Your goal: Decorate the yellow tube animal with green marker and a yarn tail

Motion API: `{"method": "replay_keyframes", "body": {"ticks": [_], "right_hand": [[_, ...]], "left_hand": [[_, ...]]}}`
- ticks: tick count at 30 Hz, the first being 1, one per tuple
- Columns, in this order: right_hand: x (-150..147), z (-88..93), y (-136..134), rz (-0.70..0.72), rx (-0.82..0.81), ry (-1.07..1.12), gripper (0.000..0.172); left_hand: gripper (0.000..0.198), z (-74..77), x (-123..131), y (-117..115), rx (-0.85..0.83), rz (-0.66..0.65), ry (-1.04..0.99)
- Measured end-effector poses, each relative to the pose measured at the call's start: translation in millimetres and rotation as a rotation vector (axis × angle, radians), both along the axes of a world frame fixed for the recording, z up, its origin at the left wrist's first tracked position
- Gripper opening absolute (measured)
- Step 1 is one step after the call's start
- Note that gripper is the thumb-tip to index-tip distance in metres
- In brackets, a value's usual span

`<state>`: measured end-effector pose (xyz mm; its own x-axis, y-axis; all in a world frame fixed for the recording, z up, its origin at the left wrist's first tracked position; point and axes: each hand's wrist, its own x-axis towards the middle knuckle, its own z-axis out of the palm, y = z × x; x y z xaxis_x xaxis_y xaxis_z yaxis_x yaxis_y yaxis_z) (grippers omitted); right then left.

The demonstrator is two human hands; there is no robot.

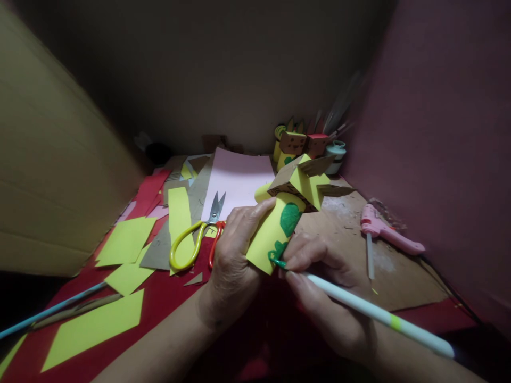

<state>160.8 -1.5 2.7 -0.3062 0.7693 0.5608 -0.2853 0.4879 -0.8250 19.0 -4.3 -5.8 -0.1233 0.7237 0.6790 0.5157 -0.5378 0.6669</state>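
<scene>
My left hand is closed around a yellow paper roll that carries green painted patches. A yellow and brown cardboard box shape sits on the roll's far end. My right hand is closed on a long white pen with a green band. Its green tip touches the roll's near edge beside a green patch.
Yellow-handled scissors lie left of my hands on a red mat strewn with yellow paper pieces. A pink sheet lies behind. A pink glue gun rests on brown cardboard at right. Small paper figures stand at the back.
</scene>
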Motion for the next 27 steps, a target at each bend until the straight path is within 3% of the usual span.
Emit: {"method": "replay_keyframes", "body": {"ticks": [27], "right_hand": [[-0.5,-6.4,-2.8,0.022,-0.084,0.096,0.015]], "left_hand": [[0.041,2.8,0.7,1.6,-0.009,-0.007,0.002]]}}
